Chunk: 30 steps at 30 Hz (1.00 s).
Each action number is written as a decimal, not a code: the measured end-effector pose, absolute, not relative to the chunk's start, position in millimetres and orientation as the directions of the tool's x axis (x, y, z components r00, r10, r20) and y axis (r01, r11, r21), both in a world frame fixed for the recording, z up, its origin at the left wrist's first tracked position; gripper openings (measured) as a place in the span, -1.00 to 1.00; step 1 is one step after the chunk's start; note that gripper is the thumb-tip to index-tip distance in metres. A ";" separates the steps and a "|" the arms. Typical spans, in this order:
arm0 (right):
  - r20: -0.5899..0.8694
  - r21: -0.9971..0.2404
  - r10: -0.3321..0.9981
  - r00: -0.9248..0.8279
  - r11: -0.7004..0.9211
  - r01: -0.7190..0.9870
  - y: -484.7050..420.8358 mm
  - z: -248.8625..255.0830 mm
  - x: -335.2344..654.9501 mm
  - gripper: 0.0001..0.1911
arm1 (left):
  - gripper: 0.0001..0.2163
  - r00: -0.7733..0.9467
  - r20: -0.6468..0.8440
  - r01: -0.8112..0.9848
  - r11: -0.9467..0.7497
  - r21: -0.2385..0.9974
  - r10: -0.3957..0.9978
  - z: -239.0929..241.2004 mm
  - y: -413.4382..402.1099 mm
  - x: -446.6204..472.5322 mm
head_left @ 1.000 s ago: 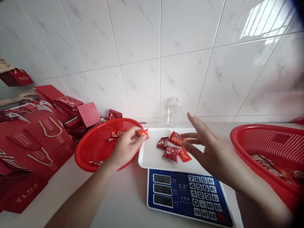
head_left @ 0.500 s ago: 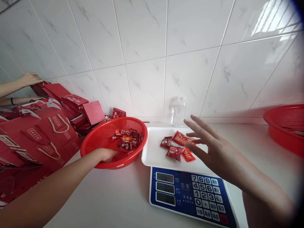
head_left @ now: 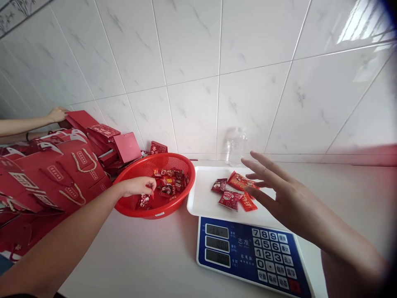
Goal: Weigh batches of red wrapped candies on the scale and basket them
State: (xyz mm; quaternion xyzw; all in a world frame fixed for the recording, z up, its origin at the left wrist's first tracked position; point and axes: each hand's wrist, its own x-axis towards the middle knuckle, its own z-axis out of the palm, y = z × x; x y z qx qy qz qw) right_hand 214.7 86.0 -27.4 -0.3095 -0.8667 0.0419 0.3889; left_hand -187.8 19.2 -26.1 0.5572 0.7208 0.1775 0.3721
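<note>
My left hand (head_left: pixel 138 186) reaches into a red mesh basket (head_left: pixel 130 176) and pinches a red candy packet (head_left: pixel 144 200) at its near side. More wrapped candies (head_left: pixel 170 184) lie heaped in the basket. My right hand (head_left: pixel 281 194) hovers open, fingers spread, over the right side of the white tray (head_left: pixel 201 198) of a weighing scale (head_left: pixel 251 252). Several red candy packets (head_left: pixel 234 188) rest on that tray, just left of my fingertips.
Red gift bags with rope handles (head_left: pixel 52 174) and red boxes (head_left: pixel 124 147) pile up at the left, where another person's hand (head_left: pixel 57 114) touches a box. A clear plastic bottle (head_left: pixel 235 145) stands against the tiled wall behind the scale.
My left hand left the scale tray, dipped into the red basket and now pinches a packet there. My right hand stayed open. The view swung left, losing the second red basket at right.
</note>
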 end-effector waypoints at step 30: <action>0.569 -0.455 0.697 -0.437 0.709 0.539 83.3 -0.2 239.5 -0.51 | -0.92 -0.046 0.204 0.302 -0.181 0.936 0.978 6.3 112.9 20.5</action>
